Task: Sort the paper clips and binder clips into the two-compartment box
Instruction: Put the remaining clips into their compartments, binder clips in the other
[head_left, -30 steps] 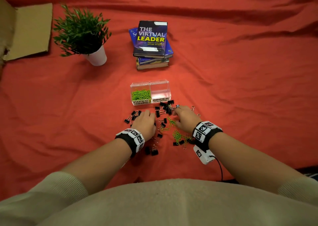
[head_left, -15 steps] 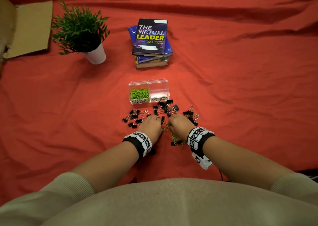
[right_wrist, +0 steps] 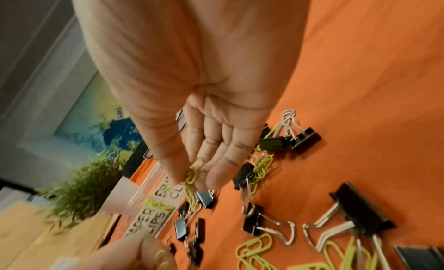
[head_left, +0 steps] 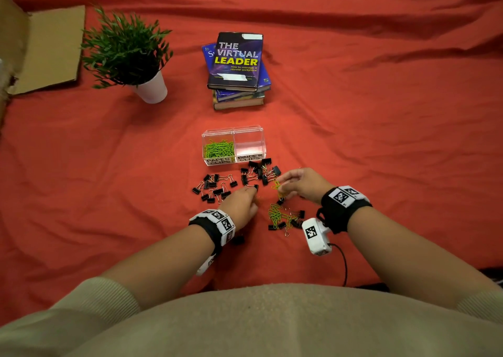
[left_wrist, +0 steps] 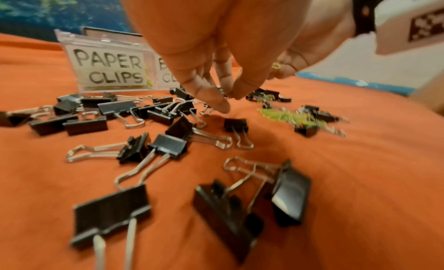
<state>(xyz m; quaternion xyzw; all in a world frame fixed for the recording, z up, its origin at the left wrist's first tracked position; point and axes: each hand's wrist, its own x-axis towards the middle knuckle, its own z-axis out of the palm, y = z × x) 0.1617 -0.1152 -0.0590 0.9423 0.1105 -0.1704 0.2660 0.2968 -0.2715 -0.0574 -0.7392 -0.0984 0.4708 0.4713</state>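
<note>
The clear two-compartment box (head_left: 261,139) stands on the red cloth; its left half, labelled PAPER CLIPS (left_wrist: 108,69), holds green paper clips (head_left: 219,148), and its right half is labelled BINDER CLIPS. Black binder clips (head_left: 215,186) (left_wrist: 165,145) lie scattered in front of the box. A pile of green paper clips (head_left: 277,215) (right_wrist: 254,245) is mixed with more binder clips. My right hand (head_left: 281,181) (right_wrist: 192,177) pinches a dangling bunch of green paper clips (head_left: 276,186) above the cloth. My left hand (head_left: 253,192) (left_wrist: 228,97) pinches a small clip, seemingly a green paper clip (right_wrist: 159,255).
A stack of books (head_left: 236,68) lies behind the box. A potted plant (head_left: 128,52) in a white cup stands at the back left, with cardboard (head_left: 49,49) beyond it. Red cloth (head_left: 381,139) covers the whole surface.
Both hands have lifted off the pile and moved apart. The right hand has risen to the right with a bunch of green paper clips; the left hand's fingers have closed into a pinch.
</note>
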